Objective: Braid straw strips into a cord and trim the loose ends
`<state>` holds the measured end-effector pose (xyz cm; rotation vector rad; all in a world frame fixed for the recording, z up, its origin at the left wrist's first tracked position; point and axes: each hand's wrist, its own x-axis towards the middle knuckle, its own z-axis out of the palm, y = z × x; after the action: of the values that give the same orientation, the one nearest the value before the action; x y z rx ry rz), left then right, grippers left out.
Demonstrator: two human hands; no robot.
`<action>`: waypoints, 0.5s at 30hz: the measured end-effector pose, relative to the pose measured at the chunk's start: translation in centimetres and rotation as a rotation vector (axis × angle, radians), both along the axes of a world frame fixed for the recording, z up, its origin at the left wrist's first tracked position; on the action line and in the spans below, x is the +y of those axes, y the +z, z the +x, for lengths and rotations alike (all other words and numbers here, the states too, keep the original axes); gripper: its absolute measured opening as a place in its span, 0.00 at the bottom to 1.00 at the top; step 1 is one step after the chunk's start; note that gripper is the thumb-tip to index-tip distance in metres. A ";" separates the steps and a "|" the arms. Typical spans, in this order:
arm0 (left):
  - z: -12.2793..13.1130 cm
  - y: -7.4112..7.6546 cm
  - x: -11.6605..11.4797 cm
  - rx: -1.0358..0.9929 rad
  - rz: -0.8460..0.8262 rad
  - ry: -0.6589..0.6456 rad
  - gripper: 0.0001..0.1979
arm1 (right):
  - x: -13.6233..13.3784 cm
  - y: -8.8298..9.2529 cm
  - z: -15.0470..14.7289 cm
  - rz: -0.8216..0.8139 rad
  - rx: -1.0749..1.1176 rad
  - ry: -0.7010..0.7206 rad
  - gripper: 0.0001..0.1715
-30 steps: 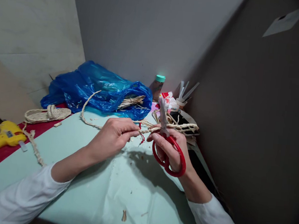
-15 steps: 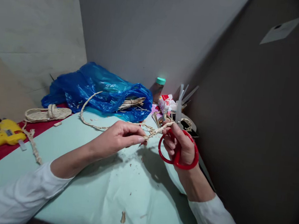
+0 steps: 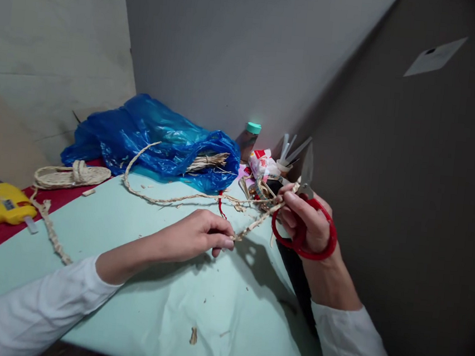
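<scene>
My left hand pinches one end of a pale braided straw cord just above the table. Further along, the fingers of my right hand grip the same cord, so a short length runs between the two hands. Red-handled scissors also sit in my right hand, its fingers around the handles and the blades pointing up and away. From near that hand the cord's long part curves left over the table to a blue plastic bag. Whether the scissor blades are fully closed is hard to see.
Straw bundles poke from the bag. At left are a woven straw sandal and a yellow glue gun. A green-lidded jar and glue sticks stand at the back, near the dark right wall. Scraps lie on the pale green table cover.
My right hand has moved right with the scissors and cord, and the blades have swung rightward. My left hand is slightly lower. More cord now shows between the hands.
</scene>
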<state>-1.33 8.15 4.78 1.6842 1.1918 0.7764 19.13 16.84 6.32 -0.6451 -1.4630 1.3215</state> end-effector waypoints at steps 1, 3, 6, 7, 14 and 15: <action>-0.1 -0.1 0.1 -0.011 -0.005 0.031 0.09 | -0.2 0.3 0.3 0.029 -0.002 0.023 0.10; -0.3 -0.1 0.4 -0.044 -0.012 0.117 0.09 | -0.5 0.9 0.9 0.068 -0.001 0.052 0.09; -0.7 0.2 0.7 -0.143 -0.010 0.231 0.09 | -0.9 1.3 1.3 0.094 -0.015 0.076 0.07; -0.9 0.3 0.8 -0.193 -0.004 0.260 0.08 | -0.9 1.3 1.3 0.102 -0.019 0.079 0.06; -2.2 0.4 1.4 -0.382 0.081 0.335 0.11 | 0.4 0.0 0.6 0.091 0.045 -0.024 0.12; -2.3 0.4 1.5 -0.364 0.083 0.343 0.11 | 0.7 -0.1 0.5 0.043 0.075 -0.037 0.13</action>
<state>-3.62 9.60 5.18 1.3397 1.2119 1.2985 19.60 17.53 6.19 -0.5864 -1.4087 1.2695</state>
